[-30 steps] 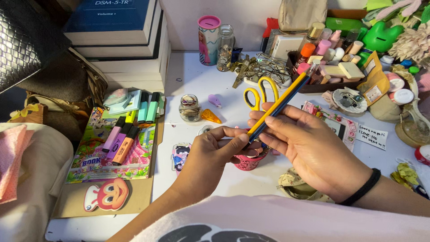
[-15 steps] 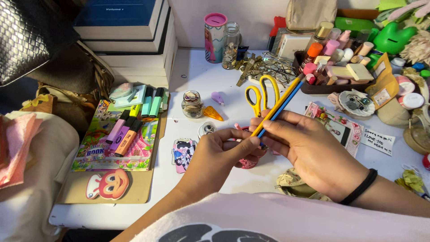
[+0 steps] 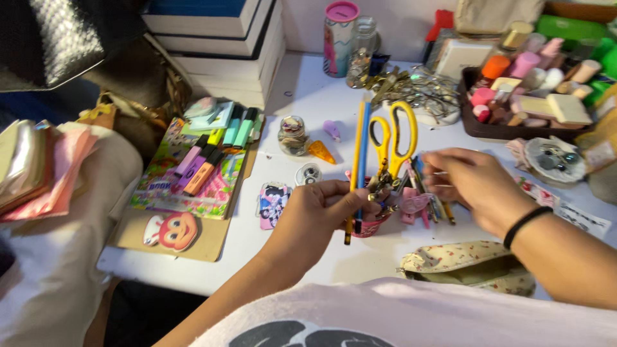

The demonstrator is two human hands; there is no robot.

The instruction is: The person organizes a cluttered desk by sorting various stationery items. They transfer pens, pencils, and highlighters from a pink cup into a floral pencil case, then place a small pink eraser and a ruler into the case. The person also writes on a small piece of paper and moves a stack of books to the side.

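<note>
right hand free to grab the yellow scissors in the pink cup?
Probably yes. The right hand is open and holds nothing, just right of the yellow scissors, whose handles stand clear above the pink cup. The left hand holds two pencils on the other side.

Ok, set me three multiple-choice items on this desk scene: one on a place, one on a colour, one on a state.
1. Where do the scissors stand?
A. in the small pink cup
B. on the book stack
C. in the floral pouch

2. What colours are the two pencils in the left hand?
A. red and green
B. yellow and blue
C. black and white

3. How does the floral pouch lie?
A. zipped shut
B. hanging from the wall
C. open on the desk

Answers: 1 A, the yellow handles rise out of the cup. 2 B, both shafts show above the fingers. 3 C, its mouth gapes below the right hand.
</note>
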